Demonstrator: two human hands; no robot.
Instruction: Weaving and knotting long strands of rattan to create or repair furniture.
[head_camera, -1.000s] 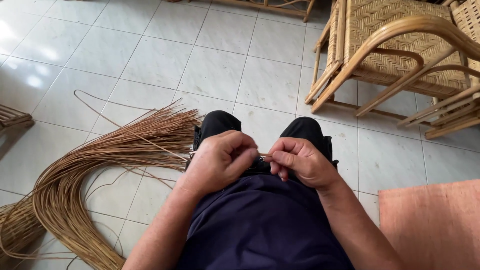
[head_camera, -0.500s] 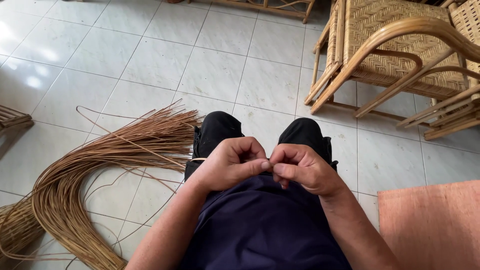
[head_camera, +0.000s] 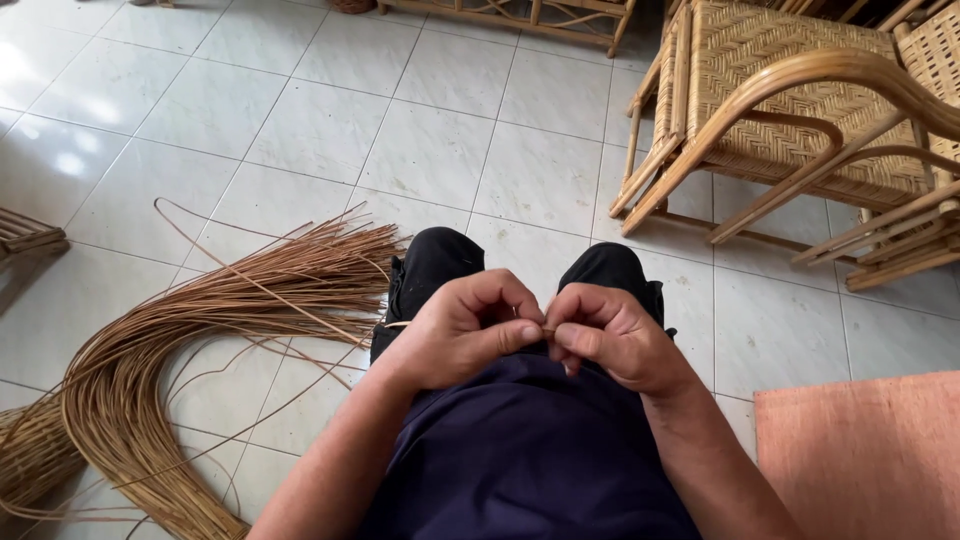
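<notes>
My left hand (head_camera: 468, 330) and my right hand (head_camera: 610, 335) meet over my lap, just above my dark shirt. Both pinch a thin tan rattan strand (head_camera: 395, 325) between thumb and fingers. The strand leaves my left hand toward the left and is mostly hidden inside my fists. My knees in black trousers (head_camera: 440, 262) show just beyond my hands.
A big curved bundle of rattan strands (head_camera: 190, 330) lies on the white tiled floor at my left, with loose strands trailing. A woven rattan chair (head_camera: 790, 110) stands at the upper right. A salmon mat (head_camera: 870, 460) lies at the lower right. Woven work (head_camera: 30, 455) sits at the far left edge.
My two hands have drawn closer together until the fingertips touch. The visible stretch of strand between them has closed up.
</notes>
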